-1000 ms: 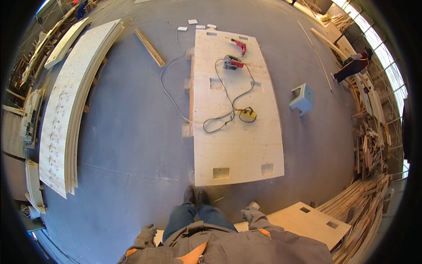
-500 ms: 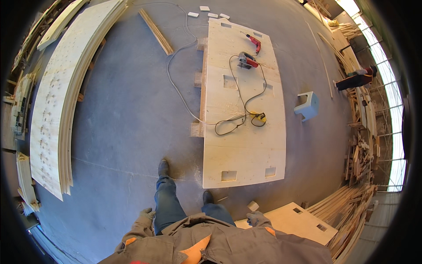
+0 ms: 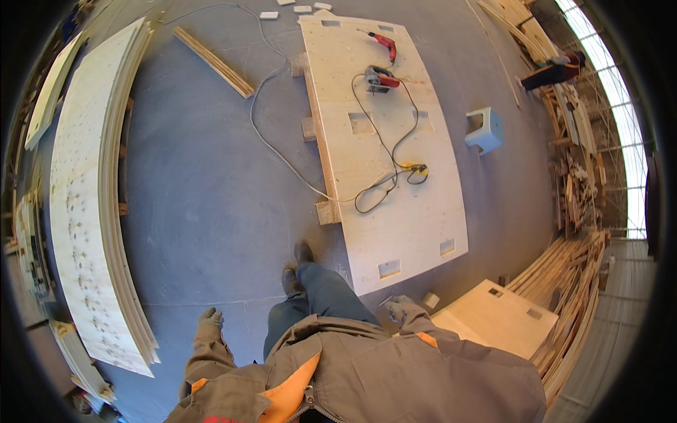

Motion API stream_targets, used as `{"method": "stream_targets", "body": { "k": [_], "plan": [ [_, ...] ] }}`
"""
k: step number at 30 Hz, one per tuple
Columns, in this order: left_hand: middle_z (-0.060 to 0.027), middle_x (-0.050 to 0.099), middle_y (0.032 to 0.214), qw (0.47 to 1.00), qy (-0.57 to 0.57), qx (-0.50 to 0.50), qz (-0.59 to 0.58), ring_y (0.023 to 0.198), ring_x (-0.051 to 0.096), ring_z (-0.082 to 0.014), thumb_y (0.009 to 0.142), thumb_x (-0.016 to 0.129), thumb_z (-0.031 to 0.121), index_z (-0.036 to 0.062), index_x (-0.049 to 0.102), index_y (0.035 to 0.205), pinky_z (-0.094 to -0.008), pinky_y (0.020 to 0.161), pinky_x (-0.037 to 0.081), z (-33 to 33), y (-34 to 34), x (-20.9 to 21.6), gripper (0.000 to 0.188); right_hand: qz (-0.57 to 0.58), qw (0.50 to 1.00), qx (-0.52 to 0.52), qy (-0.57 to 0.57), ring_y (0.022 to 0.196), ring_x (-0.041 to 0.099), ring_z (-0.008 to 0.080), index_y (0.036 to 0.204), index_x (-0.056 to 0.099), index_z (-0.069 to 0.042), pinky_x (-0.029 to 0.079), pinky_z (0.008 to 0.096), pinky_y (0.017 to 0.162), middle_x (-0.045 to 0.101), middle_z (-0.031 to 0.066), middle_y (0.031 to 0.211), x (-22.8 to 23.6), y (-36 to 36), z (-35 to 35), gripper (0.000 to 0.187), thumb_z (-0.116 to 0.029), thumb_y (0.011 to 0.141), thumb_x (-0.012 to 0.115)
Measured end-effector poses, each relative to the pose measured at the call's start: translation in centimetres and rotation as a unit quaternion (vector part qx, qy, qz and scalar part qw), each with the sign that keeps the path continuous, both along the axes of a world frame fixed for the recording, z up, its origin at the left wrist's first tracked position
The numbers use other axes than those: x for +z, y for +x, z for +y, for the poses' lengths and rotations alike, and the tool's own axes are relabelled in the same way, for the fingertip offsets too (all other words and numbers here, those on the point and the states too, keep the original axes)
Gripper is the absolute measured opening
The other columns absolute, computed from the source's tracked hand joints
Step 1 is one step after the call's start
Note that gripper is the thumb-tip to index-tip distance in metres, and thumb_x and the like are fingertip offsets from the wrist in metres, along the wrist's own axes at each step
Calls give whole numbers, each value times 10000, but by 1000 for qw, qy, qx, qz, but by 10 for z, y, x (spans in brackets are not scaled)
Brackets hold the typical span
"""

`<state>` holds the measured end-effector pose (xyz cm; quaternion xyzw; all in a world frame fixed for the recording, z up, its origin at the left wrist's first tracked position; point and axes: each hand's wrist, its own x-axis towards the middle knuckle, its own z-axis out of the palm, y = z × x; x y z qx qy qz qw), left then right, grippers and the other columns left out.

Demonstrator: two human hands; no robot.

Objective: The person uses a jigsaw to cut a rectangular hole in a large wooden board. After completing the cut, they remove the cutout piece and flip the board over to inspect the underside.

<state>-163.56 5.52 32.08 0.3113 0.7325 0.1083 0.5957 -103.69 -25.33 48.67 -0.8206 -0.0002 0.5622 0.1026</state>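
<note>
My left hand (image 3: 211, 319), in a grey glove, hangs over the floor on my left with its fingers loosely apart and holds nothing. On the other side my right hand (image 3: 399, 309), also gloved, is free beside my hip; its fingers look slightly spread. It is nearest to the close edge of a large pale plywood panel (image 3: 409, 229) with rectangular cutouts. Towards the panel's far end lie a red drill (image 3: 385, 46) and a red-and-grey circular saw (image 3: 381, 80). Their dark cords run to a yellow socket block (image 3: 416, 169). Neither hand touches the panel.
Wooden blocks (image 3: 328, 212) jut from under the panel. A grey cable (image 3: 264, 137) crosses the floor. Stacked plywood (image 3: 84, 204) stands left, a blue stool (image 3: 485, 131) right. A smaller panel (image 3: 486, 317) and timber strips (image 3: 564, 282) lie near right. Another person (image 3: 557, 70) is far right.
My feet have come together, and the view has turned and moved forward. Both hands have swung a little; the panel, tools and stool sit differently in the picture. Neither hand has taken anything.
</note>
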Motion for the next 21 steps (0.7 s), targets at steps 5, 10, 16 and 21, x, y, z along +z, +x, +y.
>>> {"method": "stream_targets", "body": {
  "k": [5, 10, 16, 21],
  "plan": [
    [-127, 679, 977, 996, 23, -81, 0, 691, 638, -222, 826, 757, 103, -9, 561, 1300, -350, 526, 496, 87, 36, 21, 525, 9, 993, 112, 21, 1050, 649, 288, 1266, 582, -8, 507, 367, 905, 653, 189, 1185, -72, 8, 43, 529, -326, 855, 683],
    [-170, 655, 1192, 979, -86, -171, 67, 931, 667, -257, 849, 736, 107, -47, 566, 1293, -348, 788, 560, 175, 107, 96, 500, -3, 981, 195, 7, 1174, 595, 339, 1307, 546, 13, 471, 381, 992, 607, 225, 1269, -53, 16, 169, 590, -343, 855, 679],
    [-149, 676, 1121, 971, -73, -221, 54, 889, 657, -218, 865, 714, 130, -40, 563, 1306, -325, 727, 525, 279, 199, 109, 496, -14, 998, -17, -55, 1279, 518, 369, 1371, 483, 29, 411, 382, 1070, 530, 261, 1367, -22, 80, 307, 672, -347, 851, 684],
    [-153, 682, 1094, 945, -64, -319, 19, 847, 646, -201, 877, 705, 134, -59, 547, 1314, -320, 681, 515, 386, 280, 98, 503, -65, 992, -80, -79, 1267, 529, 363, 1384, 473, 6, 418, 390, 1059, 540, 251, 1360, -33, 111, 341, 664, -358, 865, 671]
  ]
}}
